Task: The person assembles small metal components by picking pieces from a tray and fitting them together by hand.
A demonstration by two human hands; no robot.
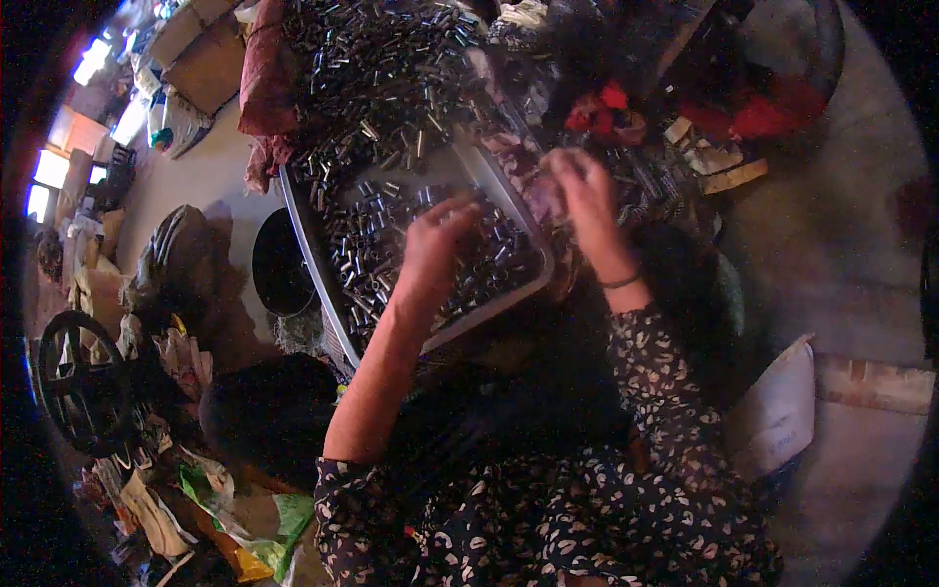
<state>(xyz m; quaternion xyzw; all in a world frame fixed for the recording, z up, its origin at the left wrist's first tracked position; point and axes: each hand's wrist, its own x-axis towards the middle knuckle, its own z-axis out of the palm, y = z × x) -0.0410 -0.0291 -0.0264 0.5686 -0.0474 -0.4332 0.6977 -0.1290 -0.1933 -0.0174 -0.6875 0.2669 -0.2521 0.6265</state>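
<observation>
A shallow grey metal tray point(333, 308) holds many small, shiny metal tubes point(367, 230), lying loose. Over the tray's middle is my left hand point(437, 235), its fingers curled together toward the right; what they hold, if anything, is lost in blur. My right hand point(585, 191) is raised beyond the tray's right rim, close to a crumpled pinkish cloth point(533, 181). Motion smears its fingers, so I cannot see whether anything is in them. A dark band circles my right wrist.
A large heap of similar metal tubes point(381, 59) lies behind the tray. Left of it are a black round tub point(282, 262) and a dark bag point(176, 259). A spoked black wheel point(78, 382) stands far left. Red cloth point(768, 115) and machine parts lie at the back right.
</observation>
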